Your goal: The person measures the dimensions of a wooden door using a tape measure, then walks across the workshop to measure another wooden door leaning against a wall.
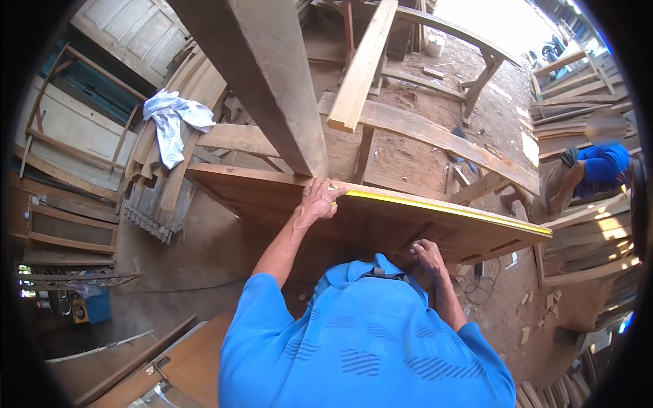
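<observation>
A wooden door panel (381,221) stands on its long edge in front of me, its narrow top edge running from left to far right. Along that edge lies a yellow tape measure (449,209), pulled out to the panel's right end. My left hand (318,199) is closed on the tape's left end and rests on the edge beside a post. Lower and to the right, my right hand (428,256) is held close to the panel's face with curled fingers. What it holds, if anything, cannot be made out.
A thick post (272,75) rises just behind the panel. Wooden benches (435,136) stand beyond it. At left, a white cloth (173,122) lies on stacked planks (146,153). A person in blue (602,170) bends at far right. Wood scraps (525,333) litter the floor.
</observation>
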